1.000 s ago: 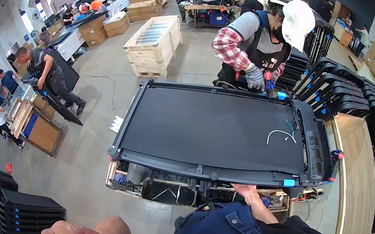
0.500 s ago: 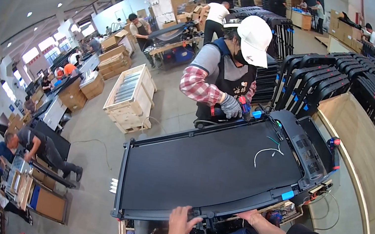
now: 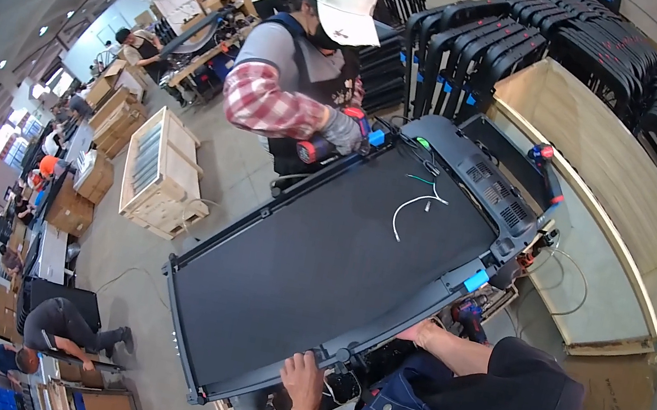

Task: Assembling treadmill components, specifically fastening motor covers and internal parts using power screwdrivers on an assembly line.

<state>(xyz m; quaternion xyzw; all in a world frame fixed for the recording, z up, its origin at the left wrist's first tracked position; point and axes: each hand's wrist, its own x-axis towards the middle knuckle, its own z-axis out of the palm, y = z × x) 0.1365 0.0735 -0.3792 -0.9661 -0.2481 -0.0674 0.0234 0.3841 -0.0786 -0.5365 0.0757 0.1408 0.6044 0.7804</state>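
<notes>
A treadmill base [image 3: 318, 265] with a flat black belt lies between me and a co-worker, its motor cover [image 3: 490, 185] at the far right. My left hand [image 3: 303, 380] has its fingers bent over the near side rail, next to a small black fitting. Farther right along that rail, my right hand [image 3: 418, 331] grips the edge from below, its fingertips hidden under it. Loose white and green wires [image 3: 420, 208] lie on the belt near the cover. Across from me, the co-worker's gloved hand [image 3: 345, 133] holds a red-and-black power driver [image 3: 316, 150] at the far rail.
Another power driver [image 3: 469, 316] sits below the near rail. A red-and-black tool [image 3: 542, 152] is beside the motor cover. A large plywood crate [image 3: 592, 155] stands at the right, with rows of black frames [image 3: 480, 43] behind. A wooden crate [image 3: 167, 172] stands on the floor at left.
My left hand's spread fingers have closed over the near rail. My view has turned, shifting the scene leftward. The co-worker's driver is now tilted differently at the far rail.
</notes>
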